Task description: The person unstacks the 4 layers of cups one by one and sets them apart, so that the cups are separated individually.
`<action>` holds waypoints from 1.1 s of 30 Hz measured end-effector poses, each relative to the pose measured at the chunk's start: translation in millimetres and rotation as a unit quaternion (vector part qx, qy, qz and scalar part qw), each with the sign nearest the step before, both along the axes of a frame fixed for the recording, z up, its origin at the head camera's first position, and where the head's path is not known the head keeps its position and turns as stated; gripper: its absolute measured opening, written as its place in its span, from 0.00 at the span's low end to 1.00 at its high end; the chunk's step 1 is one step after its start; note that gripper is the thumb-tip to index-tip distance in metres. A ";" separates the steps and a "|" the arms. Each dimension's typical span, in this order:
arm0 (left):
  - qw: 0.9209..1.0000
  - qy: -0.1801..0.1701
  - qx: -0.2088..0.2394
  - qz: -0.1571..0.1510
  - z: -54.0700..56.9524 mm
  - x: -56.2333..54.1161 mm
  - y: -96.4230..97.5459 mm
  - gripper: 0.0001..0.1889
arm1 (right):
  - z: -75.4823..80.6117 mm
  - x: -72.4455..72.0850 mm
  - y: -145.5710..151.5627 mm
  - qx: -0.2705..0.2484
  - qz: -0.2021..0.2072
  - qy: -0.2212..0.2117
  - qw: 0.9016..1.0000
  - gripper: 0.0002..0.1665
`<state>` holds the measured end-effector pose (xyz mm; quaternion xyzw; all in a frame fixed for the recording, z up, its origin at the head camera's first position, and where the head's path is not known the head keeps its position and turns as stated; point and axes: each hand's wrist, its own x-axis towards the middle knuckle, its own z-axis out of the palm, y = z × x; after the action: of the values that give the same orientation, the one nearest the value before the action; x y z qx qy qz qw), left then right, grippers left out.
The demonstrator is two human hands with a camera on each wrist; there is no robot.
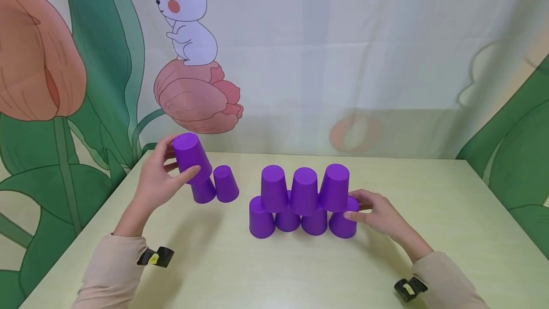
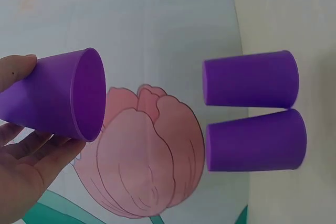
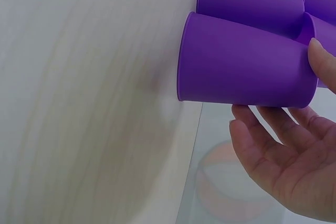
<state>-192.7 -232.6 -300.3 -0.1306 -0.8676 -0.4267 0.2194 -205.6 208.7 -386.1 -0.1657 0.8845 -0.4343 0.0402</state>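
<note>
My left hand (image 1: pixel 155 182) holds a purple cup (image 1: pixel 189 154) upside down, thumb on one side and fingers on the other. In the left wrist view this cup's open rim faces two upside-down purple cups standing side by side, one cup (image 2: pixel 249 80) close against the other cup (image 2: pixel 254 142). To the right, several upturned cups form a bottom row, with three more cups (image 1: pixel 304 192) stacked on top. My right hand (image 1: pixel 381 213) grips the row's rightmost bottom cup (image 3: pixel 244 64) near its base, thumb and fingertips on opposite sides.
The pale wooden table (image 1: pixel 274 271) carries all the cups. Behind it hangs a printed curtain (image 1: pixel 343 61) with a rabbit and tulips. Dark wrist straps with small devices sit on the left sleeve (image 1: pixel 109 266) and the right sleeve (image 1: pixel 446 278).
</note>
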 end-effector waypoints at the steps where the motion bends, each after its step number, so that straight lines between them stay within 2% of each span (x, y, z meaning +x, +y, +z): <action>1: 1.000 -0.005 0.004 0.002 -1.7 -1.0 -2.2 0.36 | 0.0 0.2 -0.2 0.000 0.000 0.001 1.000 0.27; 12: 0.996 -0.078 0.029 0.043 -24.0 -16.4 -30.1 0.37 | -0.6 0.3 -0.5 0.001 -0.001 0.000 1.000 0.27; 33: 0.988 -0.115 0.031 0.100 -55.2 -29.0 -62.1 0.38 | -1.4 0.3 -0.5 0.002 -0.005 0.004 1.000 0.26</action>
<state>-221.7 -294.7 -355.5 0.0135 -0.8822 -0.4413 0.1636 -205.2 208.2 -387.5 -0.1629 0.8862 -0.4323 0.0345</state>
